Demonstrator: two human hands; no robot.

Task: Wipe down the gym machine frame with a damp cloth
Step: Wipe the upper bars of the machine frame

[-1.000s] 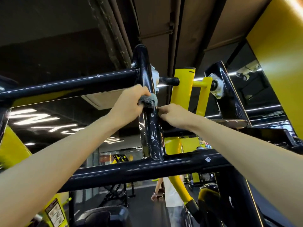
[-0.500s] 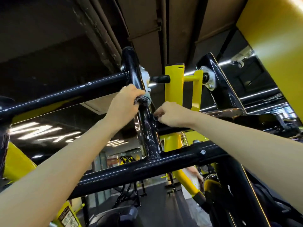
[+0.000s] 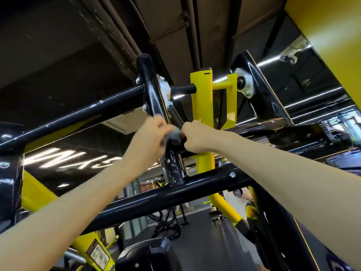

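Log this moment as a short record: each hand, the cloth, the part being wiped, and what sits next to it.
Left hand: grips the grey cloth against the black upright post
Right hand: fingers curled close beside the cloth; what they hold is hidden
Cloth state: bunched, motion-blurred, partway up the post
Below: the post meets the black crossbar
Beside: yellow bracket, to the right of the post

Overhead, dusty pipes (image 3: 109, 30) run along the dark ceiling (image 3: 48, 45). White lit letters (image 3: 64, 159) glow at left. A black rack (image 3: 170, 223) stands on the far floor (image 3: 205, 233).
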